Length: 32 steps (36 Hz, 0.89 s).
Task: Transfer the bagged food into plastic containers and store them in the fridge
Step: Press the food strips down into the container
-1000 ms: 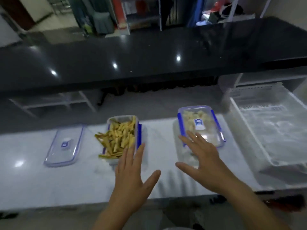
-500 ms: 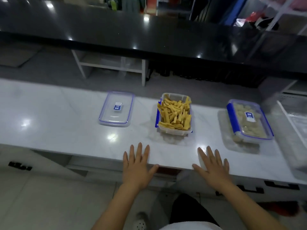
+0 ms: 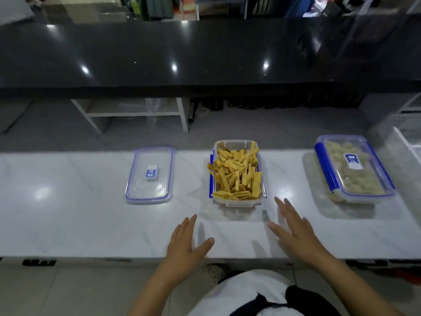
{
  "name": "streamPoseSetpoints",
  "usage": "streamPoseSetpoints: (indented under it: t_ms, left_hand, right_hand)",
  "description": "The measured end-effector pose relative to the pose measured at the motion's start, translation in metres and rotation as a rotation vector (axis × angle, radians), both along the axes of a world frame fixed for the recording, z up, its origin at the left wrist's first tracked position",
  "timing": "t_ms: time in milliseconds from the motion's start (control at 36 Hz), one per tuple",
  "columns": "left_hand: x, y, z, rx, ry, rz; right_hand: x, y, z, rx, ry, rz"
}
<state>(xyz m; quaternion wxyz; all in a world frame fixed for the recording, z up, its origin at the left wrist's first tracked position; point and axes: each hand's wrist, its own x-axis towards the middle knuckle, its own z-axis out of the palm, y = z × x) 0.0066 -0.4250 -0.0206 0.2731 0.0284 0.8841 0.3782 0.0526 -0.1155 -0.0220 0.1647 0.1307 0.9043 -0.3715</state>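
An open clear plastic container (image 3: 237,201) heaped with yellow food strips (image 3: 234,176) stands in the middle of the white marble counter (image 3: 68,224). Its loose lid (image 3: 150,176), clear with a blue rim, lies flat to the left. At the right a second container (image 3: 353,169) of pale food pieces has its blue-clipped lid on. My left hand (image 3: 185,247) and my right hand (image 3: 293,231) hover with straight, spread fingers over the counter's near part, just in front of the open container, holding nothing.
A glossy black upper counter (image 3: 205,55) runs across behind the white one, with a white shelf frame (image 3: 134,112) beneath it. A clear bin (image 3: 407,142) sits at the far right edge. The counter's front edge is under my wrists.
The view has shifted left, so the containers sit further right. Both hands drew back from the containers a second ago and have now moved forward again towards the open one.
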Motion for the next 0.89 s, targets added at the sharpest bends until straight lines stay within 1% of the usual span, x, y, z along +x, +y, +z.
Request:
streamPoseSetpoints:
  t_ms: [28,83,167,250,333,445,528,584,695,778,889]
  left_hand:
    - [-0.012,0.004,0.011,0.094,-0.034,0.059]
    - [-0.036,0.018,0.03,0.213,-0.089,0.126]
    - [-0.068,0.047,0.047,0.342,-0.107,0.136]
    - [-0.092,0.08,0.059,0.432,-0.101,0.061]
    - [-0.111,0.108,0.065,0.448,-0.008,0.009]
    - [-0.131,0.122,0.057,0.447,0.019,-0.003]
    - [-0.137,0.119,0.05,0.357,0.001,0.046]
    - [-0.136,0.112,0.048,0.307,-0.015,0.118]
    - [-0.139,0.099,0.052,0.428,-0.229,0.363]
    - [-0.144,0.089,0.057,0.498,-0.359,0.401]
    - [-0.135,0.076,0.065,0.529,-0.454,0.451]
  right_hand:
    - [-0.012,-0.002,0.008,-0.107,0.06,-0.049]
    - [-0.036,-0.009,0.024,-0.26,0.165,-0.112]
    - [-0.072,-0.018,0.042,-0.435,0.262,-0.139]
    - [-0.102,-0.02,0.051,-0.642,0.24,-0.191]
    - [-0.12,-0.021,0.045,-0.782,0.256,-0.24]
    - [-0.13,-0.025,0.038,-0.904,0.242,-0.317]
    - [-0.133,-0.026,0.036,-1.011,0.231,-0.39]
    - [-0.133,-0.026,0.035,-1.09,0.211,-0.453]
    - [-0.131,-0.023,0.038,-1.166,0.177,-0.521]
    - [-0.123,-0.025,0.037,-1.196,0.171,-0.574]
    - [-0.106,-0.034,0.043,-1.222,0.147,-0.593]
